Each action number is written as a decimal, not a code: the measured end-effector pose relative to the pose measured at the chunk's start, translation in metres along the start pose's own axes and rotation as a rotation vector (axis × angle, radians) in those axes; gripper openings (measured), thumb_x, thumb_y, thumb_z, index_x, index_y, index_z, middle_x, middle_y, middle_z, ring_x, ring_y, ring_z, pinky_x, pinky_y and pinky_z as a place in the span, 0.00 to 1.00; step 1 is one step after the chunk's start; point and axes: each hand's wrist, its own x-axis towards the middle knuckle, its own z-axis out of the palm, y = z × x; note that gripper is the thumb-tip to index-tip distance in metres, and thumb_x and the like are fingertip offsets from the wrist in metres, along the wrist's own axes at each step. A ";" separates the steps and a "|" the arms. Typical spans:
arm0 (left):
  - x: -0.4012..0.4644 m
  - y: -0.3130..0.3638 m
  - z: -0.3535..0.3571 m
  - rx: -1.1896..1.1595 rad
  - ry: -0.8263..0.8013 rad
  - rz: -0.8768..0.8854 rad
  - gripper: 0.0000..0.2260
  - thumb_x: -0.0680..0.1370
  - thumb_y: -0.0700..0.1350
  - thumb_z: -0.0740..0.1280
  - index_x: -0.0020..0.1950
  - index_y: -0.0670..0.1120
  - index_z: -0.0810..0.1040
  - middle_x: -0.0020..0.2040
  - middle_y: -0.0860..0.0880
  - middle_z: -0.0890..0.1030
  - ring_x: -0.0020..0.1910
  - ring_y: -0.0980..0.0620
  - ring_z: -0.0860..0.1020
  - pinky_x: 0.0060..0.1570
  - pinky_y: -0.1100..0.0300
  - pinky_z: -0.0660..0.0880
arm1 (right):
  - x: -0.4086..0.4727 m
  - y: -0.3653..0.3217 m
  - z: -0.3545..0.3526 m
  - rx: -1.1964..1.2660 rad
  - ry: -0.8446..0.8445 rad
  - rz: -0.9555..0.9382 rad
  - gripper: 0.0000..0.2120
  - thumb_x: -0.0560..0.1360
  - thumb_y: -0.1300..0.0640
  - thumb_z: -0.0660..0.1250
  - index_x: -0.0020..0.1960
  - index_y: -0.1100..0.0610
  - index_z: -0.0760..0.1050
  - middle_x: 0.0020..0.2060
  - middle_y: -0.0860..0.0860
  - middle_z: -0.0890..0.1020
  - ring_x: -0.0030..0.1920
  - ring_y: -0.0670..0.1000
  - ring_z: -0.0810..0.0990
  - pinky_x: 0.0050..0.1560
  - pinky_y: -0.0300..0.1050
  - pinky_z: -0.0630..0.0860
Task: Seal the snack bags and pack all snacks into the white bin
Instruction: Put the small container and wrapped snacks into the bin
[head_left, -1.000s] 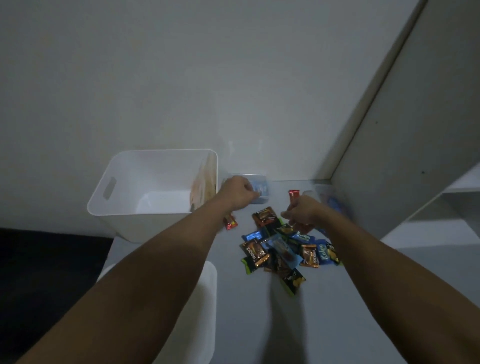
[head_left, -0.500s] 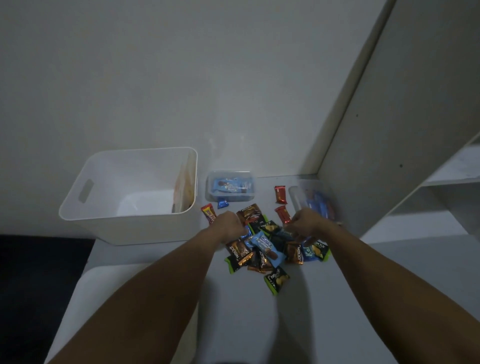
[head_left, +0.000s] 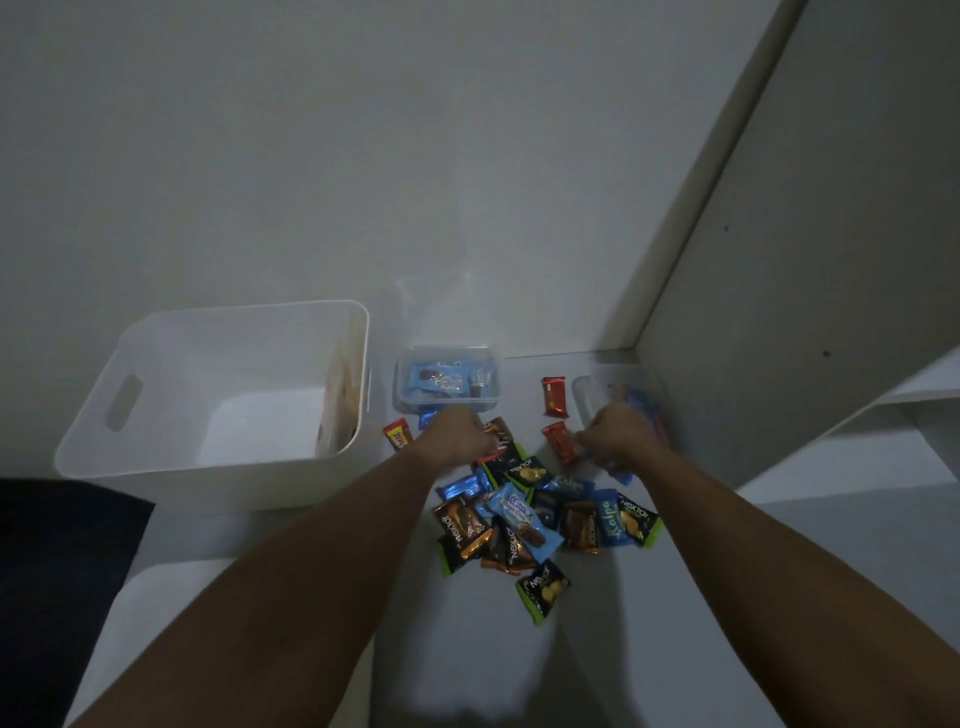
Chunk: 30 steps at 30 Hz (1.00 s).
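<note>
Both hands, left (head_left: 460, 434) & right (head_left: 615, 434), were curled at the far edge of the snack pile (head_left: 540, 519) on the table (head_left: 467, 649); white bin (head_left: 171, 457) stood left.

pale table (head_left: 467, 649) with white bin (head_left: 156, 483), clear tub (head_left: 447, 402), scattered snack packets (head_left: 524, 519), perhaps a clear bag (head_left: 589, 397)

The scene is dim and greyish, with grainy, soft detail throughout. Light falls from above and behind the person, throwing a broad soft shadow across the table (head_left: 519, 665) nearest the camera (the forearms there are dark too). Straight edges bow from wide-angle distortion.
</note>
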 end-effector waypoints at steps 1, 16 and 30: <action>0.007 0.007 0.002 0.004 -0.010 0.016 0.10 0.76 0.44 0.68 0.48 0.36 0.80 0.42 0.42 0.79 0.38 0.50 0.76 0.37 0.59 0.73 | 0.004 0.007 -0.005 0.002 0.047 0.017 0.14 0.72 0.52 0.72 0.47 0.63 0.77 0.42 0.58 0.83 0.38 0.55 0.81 0.32 0.42 0.77; 0.099 0.115 0.068 -0.091 -0.103 -0.016 0.19 0.74 0.46 0.66 0.61 0.38 0.73 0.53 0.41 0.78 0.50 0.42 0.78 0.49 0.53 0.76 | 0.037 0.090 -0.003 0.523 0.165 0.442 0.11 0.72 0.56 0.70 0.40 0.65 0.78 0.35 0.61 0.83 0.32 0.60 0.85 0.38 0.58 0.84; 0.100 0.103 0.048 -0.662 0.035 -0.234 0.22 0.77 0.36 0.62 0.71 0.46 0.67 0.53 0.37 0.80 0.38 0.44 0.82 0.37 0.50 0.83 | 0.050 0.061 -0.008 0.661 0.214 0.339 0.12 0.70 0.64 0.73 0.51 0.67 0.78 0.43 0.62 0.83 0.40 0.61 0.85 0.41 0.59 0.84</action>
